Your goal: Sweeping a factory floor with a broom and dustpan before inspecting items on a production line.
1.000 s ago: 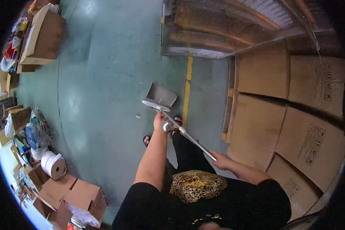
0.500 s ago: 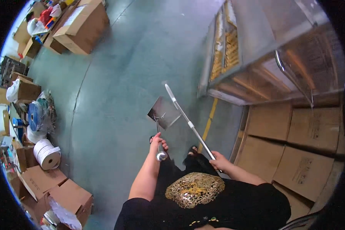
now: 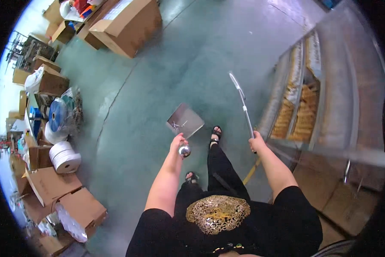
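Observation:
My left hand (image 3: 178, 143) grips the shiny metal handle of a flat metal dustpan (image 3: 184, 121), which hangs above the green floor with bits of debris on it. My right hand (image 3: 257, 142) is closed around a long thin metal rod (image 3: 242, 104) that points up and away from me. The two hands are held apart in front of my body. My sandalled feet (image 3: 216, 132) stand on the floor between them.
A metal rack (image 3: 303, 94) with stacked tan goods stands at the right, with flat cardboard boxes (image 3: 329, 201) below it. Open cartons (image 3: 128, 25) lie far ahead. At the left are white tape rolls (image 3: 64, 156), a blue roll (image 3: 57, 115) and more boxes (image 3: 79, 207).
The view has swung away from the stacked cartons toward the rack. My hands have moved apart: the rod is now raised separately at the right, away from the dustpan.

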